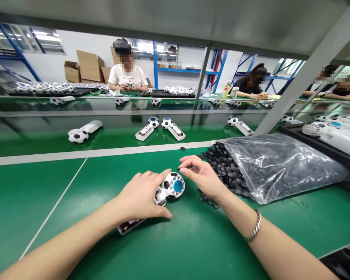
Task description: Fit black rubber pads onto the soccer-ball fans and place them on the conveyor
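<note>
My left hand (142,196) is wrapped over a white device whose round head (174,185) has a black-and-white football pattern and a blue centre. Its handle lies partly hidden under my palm, with an open end showing below. Just right of the head, my right hand (202,175) pinches a small black piece (181,168) between thumb and fingertips, apart from the device. Many loose black pieces (229,171) spill from a clear plastic bag (286,165) beyond my right hand. One black piece (182,148) lies alone near the white strip.
Football-headed devices (78,136) lie along the green belt (119,130) ahead. A black tray (294,134) of white devices stands at the right. A slanted metal post (297,74) rises at the right. Several people sit across the line, one in a white shirt (127,76).
</note>
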Tool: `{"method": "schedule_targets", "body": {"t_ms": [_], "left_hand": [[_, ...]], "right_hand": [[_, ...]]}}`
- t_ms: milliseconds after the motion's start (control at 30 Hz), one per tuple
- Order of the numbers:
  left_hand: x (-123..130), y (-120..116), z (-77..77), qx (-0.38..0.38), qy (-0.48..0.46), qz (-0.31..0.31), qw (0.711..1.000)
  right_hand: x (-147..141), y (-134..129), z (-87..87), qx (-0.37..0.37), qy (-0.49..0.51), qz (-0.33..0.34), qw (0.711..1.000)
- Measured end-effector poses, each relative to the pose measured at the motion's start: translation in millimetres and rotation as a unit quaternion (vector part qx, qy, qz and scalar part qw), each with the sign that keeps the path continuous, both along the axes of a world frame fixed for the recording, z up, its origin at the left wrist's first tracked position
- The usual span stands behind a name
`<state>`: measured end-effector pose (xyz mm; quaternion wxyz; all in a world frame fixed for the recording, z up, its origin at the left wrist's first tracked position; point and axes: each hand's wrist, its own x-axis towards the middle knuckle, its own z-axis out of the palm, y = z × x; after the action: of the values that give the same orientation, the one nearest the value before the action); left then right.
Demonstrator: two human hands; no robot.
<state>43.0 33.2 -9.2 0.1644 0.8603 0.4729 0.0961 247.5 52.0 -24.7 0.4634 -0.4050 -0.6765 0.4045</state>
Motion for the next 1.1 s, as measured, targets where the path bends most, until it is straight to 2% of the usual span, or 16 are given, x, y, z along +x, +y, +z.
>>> {"method": "schedule_targets", "body": {"t_ms": [67,167,300,400,433,533,600,800,933,1100], "left_hand": [[-4,5,-4.3,-0.033,0.008,-0.006,0.999],[-12,20,-11.5,-0.044,0.005,0.000,0.999],[-15,29,-13.1,-0.037,-0.006,0.009,0.999],[-12,22,-6.0,-0.045,0.008,0.015,0.999],[-11,19,-2.8,-0.023,0.031,0.023,0.999],[-8,9,6.1,0.114,0.114,0.063,0.985],[-7,6,9.6,0.140,0.116,0.069,0.981],[-7,7,5.0,0.008,0.016,0.017,1.000],[-8,13,-3.4,-0.015,-0.013,0.036,0.999],[-6,14,-9.3,-0.029,-0.041,0.044,0.998]], "right_hand": [[-1,-5,3.2,-0.019,0.016,0.042,0.999],[-5,-12,3.8,0.003,-0.012,0.081,0.997],[-9,-16,-1.3,0.052,-0.080,0.086,0.992],[-8,-12,-3.3,0.041,-0.062,0.072,0.995],[-7,-10,-3.2,0.029,-0.042,0.062,0.997],[-5,-5,-2.4,-0.008,0.019,0.035,0.999],[-5,-4,-2.9,-0.025,0.039,0.034,0.998],[-6,-6,-7.9,-0.021,0.021,0.080,0.996],[-8,-9,-10.3,-0.012,-0.016,0.106,0.994],[-15,-14,-17.0,0.012,-0.047,0.099,0.994]]}}
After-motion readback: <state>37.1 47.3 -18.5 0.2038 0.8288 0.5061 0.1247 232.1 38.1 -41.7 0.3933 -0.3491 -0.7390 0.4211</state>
